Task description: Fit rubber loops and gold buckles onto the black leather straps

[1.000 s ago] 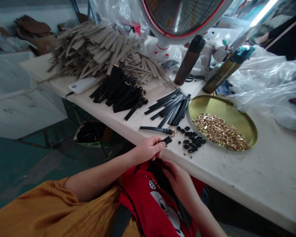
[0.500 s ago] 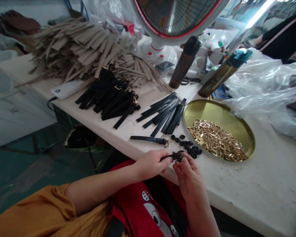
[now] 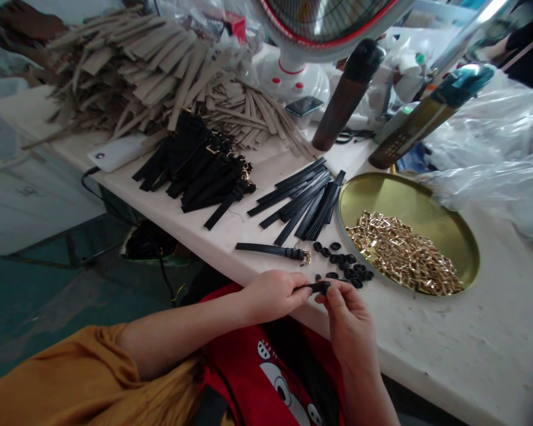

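My left hand (image 3: 273,296) is closed around a short black strap (image 3: 316,287) near the table's front edge. At the strap's right end, the thumb and fingers of my right hand (image 3: 349,305) pinch its tip; whether a loop sits there is hidden by the fingers. Just beyond my hands lie several small black loops (image 3: 357,272). To their left rests a finished-looking black strap (image 3: 266,249) with a gold buckle (image 3: 307,257). Behind it fan out several plain black strips (image 3: 293,201). A heap of buckled black straps (image 3: 199,165) lies further left.
A gold round tray (image 3: 464,242) holds many gold buckles (image 3: 408,254) on the right. Grey-brown strips (image 3: 137,71) pile up at the back left, near a white power bank-like block (image 3: 115,152). A fan (image 3: 293,77), two bottles (image 3: 349,97) and plastic sheeting (image 3: 497,142) stand behind.
The view has shifted slightly, so the table things sit further right. My right fingers have turned a little at the strap's end, and the strap now looks slimmer there.
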A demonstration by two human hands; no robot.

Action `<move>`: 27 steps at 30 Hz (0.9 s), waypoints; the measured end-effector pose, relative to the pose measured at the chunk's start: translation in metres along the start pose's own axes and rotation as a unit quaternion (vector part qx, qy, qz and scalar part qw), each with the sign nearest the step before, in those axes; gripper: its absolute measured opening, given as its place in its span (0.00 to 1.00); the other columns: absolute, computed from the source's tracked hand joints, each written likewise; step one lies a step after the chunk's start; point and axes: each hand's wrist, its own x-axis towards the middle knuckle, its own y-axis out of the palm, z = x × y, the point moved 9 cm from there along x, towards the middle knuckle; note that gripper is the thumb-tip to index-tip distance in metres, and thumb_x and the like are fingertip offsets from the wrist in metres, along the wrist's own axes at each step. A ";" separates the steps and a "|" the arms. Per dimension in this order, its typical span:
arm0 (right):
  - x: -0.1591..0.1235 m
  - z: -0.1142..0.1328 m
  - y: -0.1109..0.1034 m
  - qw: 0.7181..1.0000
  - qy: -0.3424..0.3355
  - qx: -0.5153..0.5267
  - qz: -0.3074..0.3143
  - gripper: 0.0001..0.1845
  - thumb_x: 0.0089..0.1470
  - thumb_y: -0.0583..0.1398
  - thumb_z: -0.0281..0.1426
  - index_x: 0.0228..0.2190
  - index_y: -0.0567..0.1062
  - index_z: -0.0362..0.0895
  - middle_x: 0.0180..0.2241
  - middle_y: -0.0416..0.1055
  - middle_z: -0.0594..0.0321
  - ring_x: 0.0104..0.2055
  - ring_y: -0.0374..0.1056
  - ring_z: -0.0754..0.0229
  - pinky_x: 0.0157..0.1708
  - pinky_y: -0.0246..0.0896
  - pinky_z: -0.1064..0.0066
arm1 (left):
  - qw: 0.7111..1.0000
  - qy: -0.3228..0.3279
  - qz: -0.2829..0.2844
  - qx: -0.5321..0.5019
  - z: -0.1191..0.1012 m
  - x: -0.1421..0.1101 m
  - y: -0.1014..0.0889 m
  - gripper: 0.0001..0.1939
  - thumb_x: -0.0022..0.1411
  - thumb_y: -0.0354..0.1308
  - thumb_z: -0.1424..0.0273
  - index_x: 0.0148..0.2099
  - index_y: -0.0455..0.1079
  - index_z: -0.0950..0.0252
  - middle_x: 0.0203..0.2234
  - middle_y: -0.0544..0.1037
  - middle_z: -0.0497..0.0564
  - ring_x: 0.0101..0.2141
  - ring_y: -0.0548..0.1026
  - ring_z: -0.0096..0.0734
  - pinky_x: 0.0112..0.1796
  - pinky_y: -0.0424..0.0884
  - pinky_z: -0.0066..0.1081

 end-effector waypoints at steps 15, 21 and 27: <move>-0.007 -0.012 -0.002 0.995 0.077 -0.031 0.062 0.15 0.42 0.65 0.38 0.34 0.76 0.45 0.25 0.72 0.66 0.24 0.66 0.68 0.29 0.61 0.75 | 0.996 0.036 0.083 0.024 -0.010 -0.002 0.005 0.11 0.58 0.47 0.69 0.32 0.70 0.64 0.22 0.71 0.47 0.23 0.65 0.26 0.24 0.53 0.24; -0.015 -0.014 0.009 0.995 0.077 0.022 0.067 0.14 0.42 0.64 0.39 0.32 0.77 0.45 0.24 0.72 0.66 0.23 0.65 0.68 0.28 0.63 0.75 | 0.997 0.021 0.070 0.040 -0.007 -0.010 0.001 0.12 0.59 0.46 0.68 0.34 0.71 0.63 0.23 0.72 0.46 0.24 0.67 0.27 0.25 0.55 0.24; -0.018 -0.001 0.007 0.999 0.003 -0.037 0.032 0.14 0.45 0.63 0.37 0.36 0.75 0.45 0.26 0.71 0.65 0.27 0.66 0.65 0.31 0.63 0.72 | 1.000 0.026 0.003 0.005 -0.013 -0.014 0.003 0.13 0.62 0.44 0.67 0.36 0.69 0.64 0.28 0.74 0.48 0.29 0.70 0.28 0.28 0.59 0.24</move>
